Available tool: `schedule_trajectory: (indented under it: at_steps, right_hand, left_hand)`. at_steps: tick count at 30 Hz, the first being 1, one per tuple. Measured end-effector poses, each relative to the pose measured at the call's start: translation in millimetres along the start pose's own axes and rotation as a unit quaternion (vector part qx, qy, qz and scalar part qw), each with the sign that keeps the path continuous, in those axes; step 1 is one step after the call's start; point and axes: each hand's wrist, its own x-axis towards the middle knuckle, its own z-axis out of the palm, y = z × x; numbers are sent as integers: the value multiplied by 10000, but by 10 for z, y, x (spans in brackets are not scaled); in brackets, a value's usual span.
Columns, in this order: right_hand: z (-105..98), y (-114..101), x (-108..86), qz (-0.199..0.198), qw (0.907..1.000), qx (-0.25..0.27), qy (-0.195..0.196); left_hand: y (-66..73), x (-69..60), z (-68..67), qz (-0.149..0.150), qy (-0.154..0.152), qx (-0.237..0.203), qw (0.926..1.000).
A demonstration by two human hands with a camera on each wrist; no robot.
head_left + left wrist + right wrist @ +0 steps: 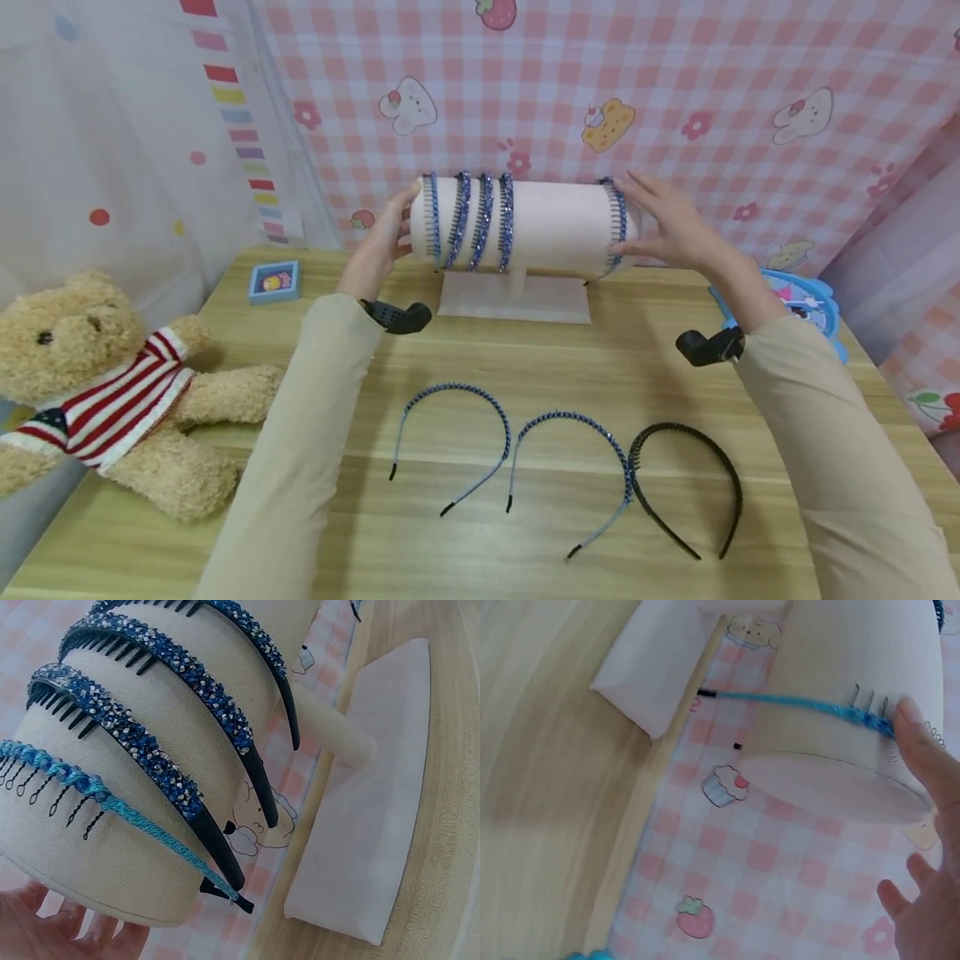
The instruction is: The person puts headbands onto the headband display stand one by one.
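A cream cylinder on a stand (558, 221) carries several headbands. At its left end sits a thin blue headband (432, 218), beside three glittery ones (199, 679). My left hand (381, 237) rests on the cylinder's left end; in the left wrist view its fingers (64, 930) lie against the end's edge. Another thin blue headband (617, 221) is round the right end. My right hand (671, 221) is at that headband, its thumb (911, 720) touching the braided band (817, 706), the other fingers spread beyond the cylinder's end face.
Two blue headbands (507, 433) (628, 475) and a black one (738, 492) lie on the wooden table (360, 550) nearer me. A teddy bear (150, 400) lies at left, a small blue box (273, 282) behind it. A blue tray (828, 308) stands at right; a checked curtain (487, 100) hangs behind.
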Motion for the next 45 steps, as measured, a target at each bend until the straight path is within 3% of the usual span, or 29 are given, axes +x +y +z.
schedule_trajectory:
  at_steps: [3, 12, 18, 28, 38, 45]
  right_hand:
    - [6, -58, 55, -125, 9993, -237, -253]
    - [118, -287, 212, 180, 9973, -534, -469]
    - [213, -440, 347, -167, 9950, -888, -426]
    - [330, -591, 529, -513, 9926, -997, -458]
    - [335, -668, 575, -394, 9921, -1001, -650]
    - [246, -586, 450, -73, 9961, -700, -533]
  left_hand:
    - [-10, 1, -9, -16, 18, -12, 10000]
    - [-7, -4, -35, 66, 60, 14, 10000]
    - [-25, 12, -46, 128, 115, 61, 9998]
    - [-28, 26, -25, 133, 136, 68, 9998]
    - [-40, 48, 13, 165, 257, 167, 9994]
    - [-40, 32, 9, 66, 200, 150, 9997]
